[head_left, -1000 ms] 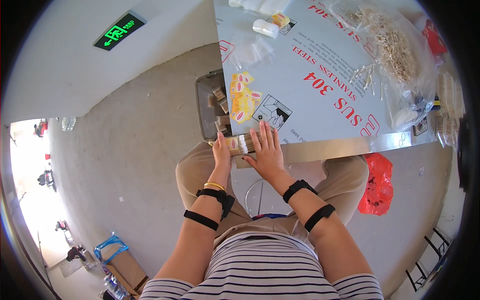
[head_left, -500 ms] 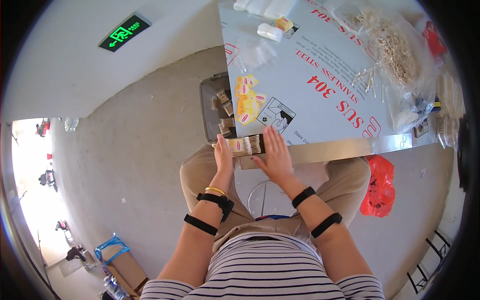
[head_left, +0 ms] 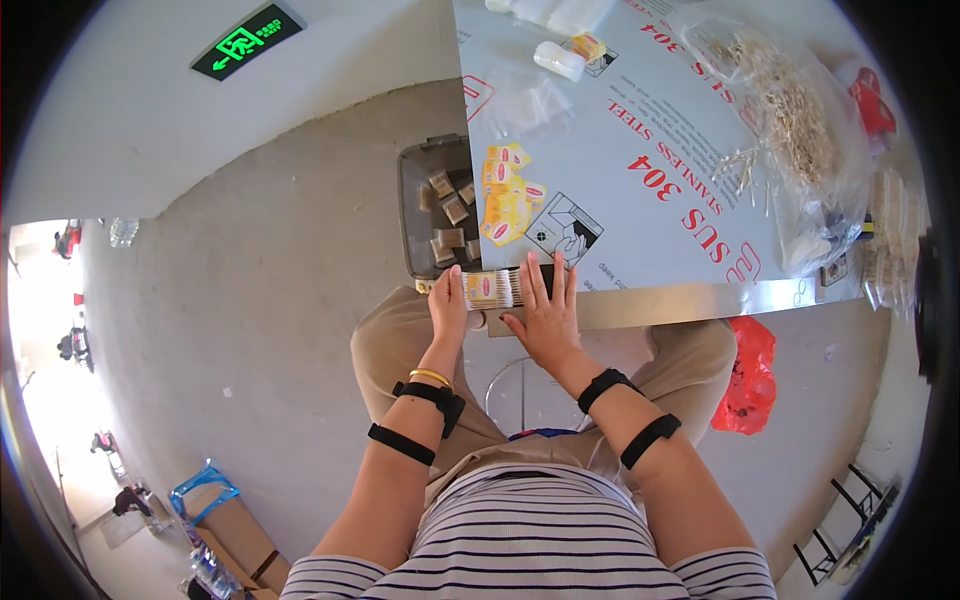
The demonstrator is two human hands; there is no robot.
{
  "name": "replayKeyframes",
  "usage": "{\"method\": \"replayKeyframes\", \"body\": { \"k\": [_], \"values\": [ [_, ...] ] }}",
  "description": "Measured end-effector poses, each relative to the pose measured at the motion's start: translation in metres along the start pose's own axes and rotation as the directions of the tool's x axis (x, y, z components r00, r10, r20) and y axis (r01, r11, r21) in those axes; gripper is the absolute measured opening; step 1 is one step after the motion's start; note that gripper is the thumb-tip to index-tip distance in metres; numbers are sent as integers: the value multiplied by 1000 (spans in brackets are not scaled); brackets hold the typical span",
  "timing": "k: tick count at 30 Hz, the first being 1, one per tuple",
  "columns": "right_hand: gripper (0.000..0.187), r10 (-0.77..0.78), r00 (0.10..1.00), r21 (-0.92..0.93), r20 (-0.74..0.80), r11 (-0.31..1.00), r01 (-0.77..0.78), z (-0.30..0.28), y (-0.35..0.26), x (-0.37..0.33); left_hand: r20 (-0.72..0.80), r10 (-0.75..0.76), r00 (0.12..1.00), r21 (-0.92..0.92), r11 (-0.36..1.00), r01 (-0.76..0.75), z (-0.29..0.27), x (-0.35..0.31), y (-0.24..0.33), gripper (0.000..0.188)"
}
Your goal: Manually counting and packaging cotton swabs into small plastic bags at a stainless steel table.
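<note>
Head view: bundle of cotton swabs with yellow label (head_left: pixel 487 289) sits at the near left corner of the worktop (head_left: pixel 625 215), between the two hands. Long axis of the sticks runs left-right, across the body, roughly along the worktop's front edge. Left hand (head_left: pixel 449 300) is at the bundle's left end, right hand (head_left: pixel 548 310) at its right end; both at close quarters, neither clearly nearer. From the left grip the bundle lies directly to the right; from the right grip, to the left.

Left hand: upright pose, fingers pointing away from the body, thumb side against the bundle's end. Whether that grip pinches or only braces, can't tell, fingers partly hidden. Right hand: palm down, fingers long and slightly fanned, pointing away from the body, thumb out to the left; grip wide, not closed on anything. Dark piece (head_left: pixel 546 279) shows between and under its fingers. Forearms come up from below, angled inward.

Around: grey bin (head_left: pixel 404 205) with small swab packs (head_left: pixel 454 209) just past the worktop's left edge, beyond the left hand. Yellow cards (head_left: pixel 504 205) lie on the worktop beyond the bundle. Clear bag of loose sticks (head_left: pixel 800 125) far right, well apart from both hands.
</note>
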State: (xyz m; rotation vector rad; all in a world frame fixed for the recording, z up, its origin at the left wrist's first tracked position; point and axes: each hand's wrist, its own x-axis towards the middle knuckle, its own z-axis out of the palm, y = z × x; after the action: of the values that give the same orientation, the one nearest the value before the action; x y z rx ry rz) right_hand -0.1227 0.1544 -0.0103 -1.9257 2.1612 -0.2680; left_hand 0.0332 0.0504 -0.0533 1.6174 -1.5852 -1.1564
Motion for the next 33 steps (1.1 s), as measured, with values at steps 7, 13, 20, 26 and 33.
{"method": "replayKeyframes", "body": {
  "k": [7,13,20,26,33],
  "values": [
    [87,25,997,4,71,1000,-25,-1,-22,9,-1,-67,998,-165,984,65,6,2,-11,46],
    [79,-61,997,87,56,995,56,-8,12,-1,195,-443,875,-451,752,481,-5,-7,9,52],
    [79,-115,992,3,55,993,115,-13,15,-3,154,-204,967,-267,934,239,-14,-13,7,45],
    [85,39,999,35,25,999,-40,-1,-6,-6,219,-248,944,-337,888,311,-12,-8,-5,44],
    [87,102,994,23,35,994,-102,5,-26,-2,171,-152,974,-381,901,207,2,-11,-4,40]
  ]
}}
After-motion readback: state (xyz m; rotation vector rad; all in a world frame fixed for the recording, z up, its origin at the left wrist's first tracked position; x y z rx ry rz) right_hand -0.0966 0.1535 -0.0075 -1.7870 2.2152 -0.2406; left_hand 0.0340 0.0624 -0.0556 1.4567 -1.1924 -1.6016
